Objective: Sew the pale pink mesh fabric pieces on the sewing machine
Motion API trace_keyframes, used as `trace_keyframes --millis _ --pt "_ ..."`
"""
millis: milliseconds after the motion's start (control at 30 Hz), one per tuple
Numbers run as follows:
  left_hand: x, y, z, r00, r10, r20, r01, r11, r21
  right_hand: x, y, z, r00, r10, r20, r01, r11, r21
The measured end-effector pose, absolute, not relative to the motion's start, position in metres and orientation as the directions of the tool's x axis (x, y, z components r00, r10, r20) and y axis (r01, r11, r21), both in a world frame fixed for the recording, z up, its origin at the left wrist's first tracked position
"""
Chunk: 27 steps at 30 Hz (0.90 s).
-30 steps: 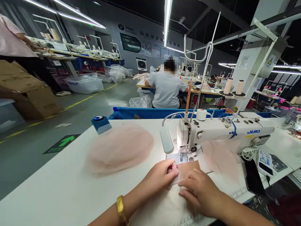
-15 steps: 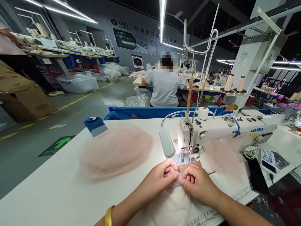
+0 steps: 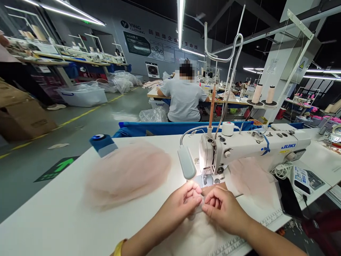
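Note:
My left hand and my right hand meet just in front of the sewing machine's needle area, fingers pinched. Between the fingertips is an edge of thin whitish fabric, whose rest hangs down over the table's front edge toward me. The white sewing machine stands close beyond my hands, its lamp shining on the needle plate. A brown piece lies flat at the machine bed, partly behind my fingers. The exact edge pinched is largely hidden by my fingers.
Sheer pink fabric lies in a heap on the left of the white table, beside a blue thread cone. More pink fabric, a phone and a white box are at right. A person sits ahead.
The whole view has shifted slightly. My hands stay pinched on the whitish fabric in nearly the same place, with only small finger movement.

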<state>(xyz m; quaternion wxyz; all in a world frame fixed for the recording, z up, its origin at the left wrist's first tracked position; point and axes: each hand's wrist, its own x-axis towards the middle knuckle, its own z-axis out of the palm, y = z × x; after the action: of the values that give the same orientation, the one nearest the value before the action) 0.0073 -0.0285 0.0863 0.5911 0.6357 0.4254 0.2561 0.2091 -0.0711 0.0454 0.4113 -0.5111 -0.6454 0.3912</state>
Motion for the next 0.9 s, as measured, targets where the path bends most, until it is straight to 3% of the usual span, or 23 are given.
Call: trace_keyframes --millis 300,633,900 --pt "0.007 -0.027 0.070 0.519 0.838 -0.165 0.240 0.043 0.970 0.212 -0.068 0.043 -0.179 0.982 0.054 0.293 0.106 -0.950" --pt "0.009 -0.032 0.086 0.503 0.846 -0.177 0.226 0.069 0.972 0.205 -0.076 0.044 -0.162 0.941 0.297 0.403 0.338 -0.850" --pt "0.004 -0.023 0.061 0.530 0.830 -0.174 0.278 0.024 0.960 0.212 -0.073 0.046 -0.153 0.952 0.266 0.362 0.305 -0.881"
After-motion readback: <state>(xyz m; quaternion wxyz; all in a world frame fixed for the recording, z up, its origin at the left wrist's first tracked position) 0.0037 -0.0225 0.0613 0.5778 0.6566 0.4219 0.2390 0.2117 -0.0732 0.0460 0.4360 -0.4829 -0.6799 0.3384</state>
